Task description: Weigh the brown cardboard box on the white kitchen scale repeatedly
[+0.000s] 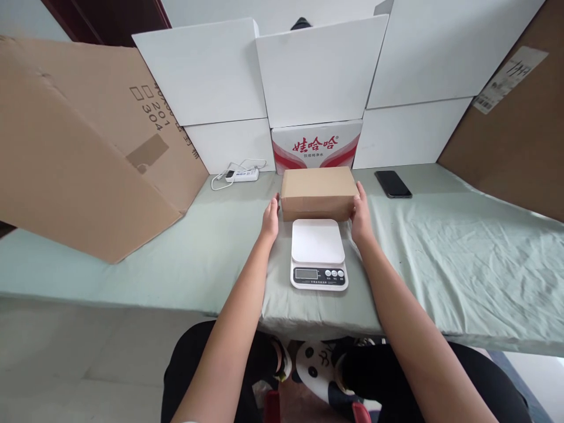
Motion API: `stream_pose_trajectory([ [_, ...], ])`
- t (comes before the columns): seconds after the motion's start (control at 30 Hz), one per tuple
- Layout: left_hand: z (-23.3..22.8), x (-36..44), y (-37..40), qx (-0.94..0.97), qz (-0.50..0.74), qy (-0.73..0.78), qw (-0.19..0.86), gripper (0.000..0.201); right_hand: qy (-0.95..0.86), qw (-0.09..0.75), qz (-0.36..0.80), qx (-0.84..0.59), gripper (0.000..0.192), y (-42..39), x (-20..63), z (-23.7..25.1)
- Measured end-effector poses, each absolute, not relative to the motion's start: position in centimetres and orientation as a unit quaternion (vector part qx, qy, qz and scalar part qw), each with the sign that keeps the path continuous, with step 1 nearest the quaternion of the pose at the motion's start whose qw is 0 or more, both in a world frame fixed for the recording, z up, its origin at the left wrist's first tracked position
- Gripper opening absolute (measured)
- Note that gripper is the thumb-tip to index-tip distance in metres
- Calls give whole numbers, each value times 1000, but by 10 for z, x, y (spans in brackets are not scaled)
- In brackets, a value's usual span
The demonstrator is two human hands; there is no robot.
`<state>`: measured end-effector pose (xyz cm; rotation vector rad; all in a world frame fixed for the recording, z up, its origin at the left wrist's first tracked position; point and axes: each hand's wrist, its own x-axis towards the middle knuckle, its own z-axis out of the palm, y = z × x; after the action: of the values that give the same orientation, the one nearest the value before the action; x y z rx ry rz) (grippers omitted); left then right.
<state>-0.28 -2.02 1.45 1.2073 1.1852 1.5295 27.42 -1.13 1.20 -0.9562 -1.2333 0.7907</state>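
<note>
A closed brown cardboard box (319,182) lies on the cloth, its long side facing me. At its left end is my left hand (270,218), thumb up, with the other fingers partly hidden along the side. My right hand (361,217) presses against the right end, its thumb near the front corner. Between them the two hands hold the box. Directly in front of the box sits a white kitchen scale (318,242) with a bare platform. Its small display looks blank, and several round buttons are beside it.
A green cloth (198,247) covers the table. White boxes (321,76) form a wall behind, with a red-printed carton (316,147) at the bottom. Large cardboard panels (79,147) flank both sides. A power strip with a cable (241,175) lies left; a black phone (393,184) lies right.
</note>
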Motion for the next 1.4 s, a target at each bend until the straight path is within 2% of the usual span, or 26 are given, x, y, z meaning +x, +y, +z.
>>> stream_pose_trajectory([
  [0.13,14,1,-21,503,598,456,427,87,-510,634,369,-448,93,-19,267,17],
  [0.33,26,6,-28,521,585,465,413,99,-534,643,343,-429,99,-30,256,35],
  [0.5,60,4,-54,603,583,444,314,103,-569,651,269,-426,95,-58,258,73],
  [0.63,78,5,-99,614,584,423,321,99,-596,621,248,-444,89,-105,269,96],
  [0.87,53,4,-164,591,591,437,332,92,-568,613,276,-474,90,-164,268,65],
  [1.4,43,2,-179,590,575,445,350,87,-580,590,266,-495,87,-173,274,52],
])
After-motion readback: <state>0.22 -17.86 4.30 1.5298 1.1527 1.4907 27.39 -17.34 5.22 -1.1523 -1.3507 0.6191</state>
